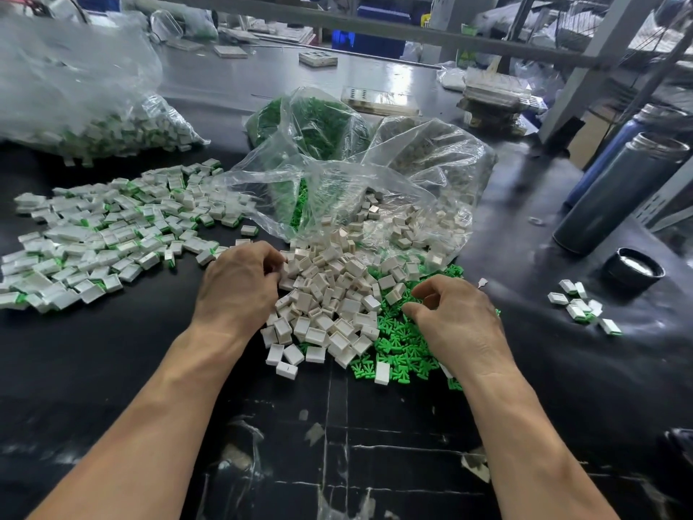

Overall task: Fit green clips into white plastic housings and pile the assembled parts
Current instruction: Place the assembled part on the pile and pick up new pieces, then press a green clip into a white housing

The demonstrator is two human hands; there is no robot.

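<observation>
Your left hand point(240, 283) sits at the left edge of the heap of white housings point(330, 294), fingers curled down into the parts; whether they actually grip a housing is hidden by the hand itself. Your right hand point(455, 317) rests on the spread of green clips point(397, 350) just right of that heap, thumb and forefinger bent toward each other at the pile's edge, but you cannot tell if a clip is pinched between them. The housings spill out of an open clear bag point(356, 189) lying behind your hands, and a second bag of clips point(315, 122) stands behind that. The assembled parts point(108, 234) lie in a broad pile on the black table point(112, 369) to your left, well apart from the loose stock, with another bag point(75, 99) of them farther back. A few more assembled pieces point(579, 305) sit far right, near a black cap point(633, 272) and two flasks point(618, 185).
</observation>
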